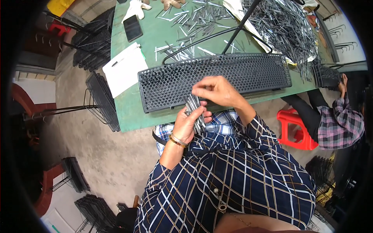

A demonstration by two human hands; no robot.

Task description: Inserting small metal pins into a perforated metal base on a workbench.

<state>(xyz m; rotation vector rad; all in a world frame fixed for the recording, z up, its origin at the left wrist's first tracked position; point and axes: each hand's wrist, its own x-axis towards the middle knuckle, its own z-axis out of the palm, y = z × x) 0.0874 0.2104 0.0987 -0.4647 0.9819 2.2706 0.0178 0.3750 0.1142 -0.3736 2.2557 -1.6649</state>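
– Along the near edge of the surface (130,117), what comes first?

– Left hand (183,126), at that edge, holding a bundle of thin metal strips (193,103). Its fingers (197,112) are closed round the bundle, thumb across the front, upper ends sticking out.

– Why that grip?

– My guess: it leaves the strip ends free for the other hand.

– And that one?

– Right hand (223,93), just by the bundle's upper ends. Thumb and forefinger nearly meet at the tips; whether a strip sits between them, cannot tell.

– Next out?

– Black perforated panel (248,77), its long side running along the near edge, probably set there for easy reach. Short dark pieces (171,73) crowd its far-left part. Dark bar (237,33) slants up beyond its far side.

– Farther?

– Paper (127,75) with a pen (117,63) on it, at the left edge. Loose strips (202,19) strewn past the panel. Large heap (279,27) on pale sacking (234,7) toward the far-right corner, likely the supply. Phone (133,28) near the far-left corner, white glove (136,9) just past it.
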